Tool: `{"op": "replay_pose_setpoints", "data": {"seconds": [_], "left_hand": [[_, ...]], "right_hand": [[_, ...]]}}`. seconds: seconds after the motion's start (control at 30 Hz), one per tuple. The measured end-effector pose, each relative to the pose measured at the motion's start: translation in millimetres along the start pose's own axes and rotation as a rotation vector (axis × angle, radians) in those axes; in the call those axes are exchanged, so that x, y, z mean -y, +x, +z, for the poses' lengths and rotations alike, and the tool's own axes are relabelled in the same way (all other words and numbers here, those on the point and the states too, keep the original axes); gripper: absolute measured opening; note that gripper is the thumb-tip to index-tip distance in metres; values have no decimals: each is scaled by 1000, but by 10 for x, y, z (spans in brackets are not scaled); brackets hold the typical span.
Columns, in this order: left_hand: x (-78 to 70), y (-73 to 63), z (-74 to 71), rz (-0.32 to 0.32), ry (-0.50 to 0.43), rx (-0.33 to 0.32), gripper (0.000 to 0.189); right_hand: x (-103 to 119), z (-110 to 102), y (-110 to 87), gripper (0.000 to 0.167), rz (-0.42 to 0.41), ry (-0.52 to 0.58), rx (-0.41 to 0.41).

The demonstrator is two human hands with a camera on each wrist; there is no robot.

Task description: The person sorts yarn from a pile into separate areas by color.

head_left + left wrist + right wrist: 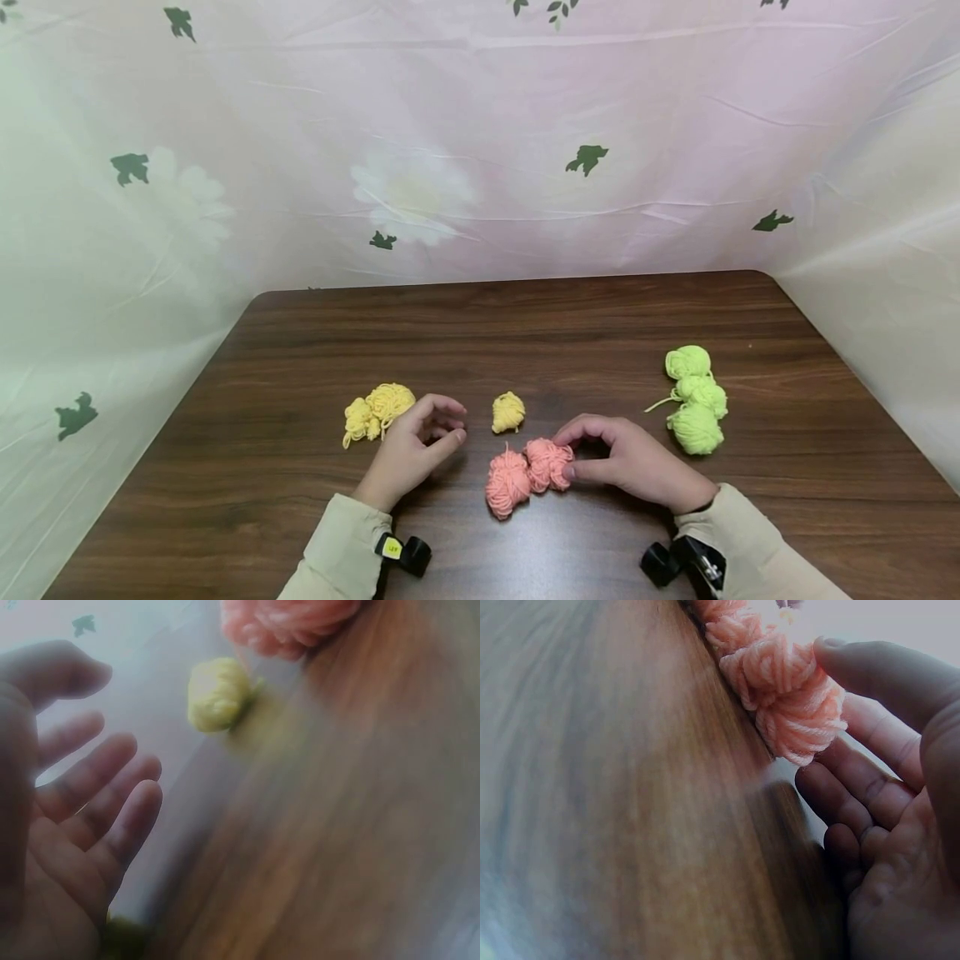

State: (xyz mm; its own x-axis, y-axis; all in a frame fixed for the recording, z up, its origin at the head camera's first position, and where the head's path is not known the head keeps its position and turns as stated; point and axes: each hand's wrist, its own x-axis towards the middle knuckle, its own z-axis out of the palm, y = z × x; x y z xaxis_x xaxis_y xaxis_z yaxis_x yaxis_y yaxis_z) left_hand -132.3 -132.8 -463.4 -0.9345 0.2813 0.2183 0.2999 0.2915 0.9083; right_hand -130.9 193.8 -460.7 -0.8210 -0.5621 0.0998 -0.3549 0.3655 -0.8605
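Two pink yarn balls lie side by side near the table's middle, a left one (507, 482) and a right one (549, 463). My right hand (626, 458) pinches the right pink ball at its right side, thumb in front and fingers behind; the right wrist view shows the thumb against the pink yarn (799, 712). With fingers loosely bent, my left hand (420, 446) holds nothing. It hovers right beside a cluster of yellow yarn balls (388, 404), partly covering it. A single yellow yarn ball (509, 412) sits between the hands, behind the pink ones.
Several lime-green yarn balls (696, 402) stand in a row at the right, a loose strand trailing left. The dark wood table (495, 333) ends at a patterned cloth (480, 167) behind and at the sides. Each wrist wears a small black camera.
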Motion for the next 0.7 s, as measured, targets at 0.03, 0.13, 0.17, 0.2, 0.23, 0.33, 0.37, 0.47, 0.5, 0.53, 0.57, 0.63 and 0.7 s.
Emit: {"op": "replay_pose_setpoints", "data": {"seconds": [0.03, 0.13, 0.17, 0.2, 0.23, 0.33, 0.37, 0.47, 0.5, 0.53, 0.57, 0.63, 0.7], "left_hand": [[4, 2, 3, -7, -5, -1, 25], [15, 7, 13, -28, -20, 2, 24], [20, 9, 17, -32, -25, 3, 24], [24, 12, 22, -33, -31, 6, 24], [28, 13, 25, -36, -32, 9, 24], [37, 18, 32, -38, -34, 17, 24], [39, 20, 33, -38, -33, 20, 24], [42, 24, 34, -43, -29, 27, 24], [43, 25, 33, -46, -26, 30, 24], [44, 26, 33, -50, -23, 32, 24], [46, 29, 35, -53, -21, 34, 24], [48, 32, 37, -60, -15, 40, 25], [46, 34, 40, -72, -4, 44, 25]], "right_hand": [[1, 0, 0, 26, 0, 2, 1], [5, -1, 0, 26, 0, -2, 2], [6, -2, 1, 26, 0, -4, 1], [7, -2, 1, 26, 0, -5, 1], [10, -2, 2, 26, 0, -7, 0], [14, -3, 5, 26, 0, -12, 0], [15, -3, 6, 26, -1, -14, 0], [19, -4, 8, 26, 0, -16, 1], [20, -4, 9, 26, 0, -17, 1], [21, -5, 9, 26, 0, -17, 0], [22, -5, 8, 26, 0, -19, 0], [23, -6, 6, 26, 2, -24, -1], [24, -5, 3, 26, 3, -27, -2]]}}
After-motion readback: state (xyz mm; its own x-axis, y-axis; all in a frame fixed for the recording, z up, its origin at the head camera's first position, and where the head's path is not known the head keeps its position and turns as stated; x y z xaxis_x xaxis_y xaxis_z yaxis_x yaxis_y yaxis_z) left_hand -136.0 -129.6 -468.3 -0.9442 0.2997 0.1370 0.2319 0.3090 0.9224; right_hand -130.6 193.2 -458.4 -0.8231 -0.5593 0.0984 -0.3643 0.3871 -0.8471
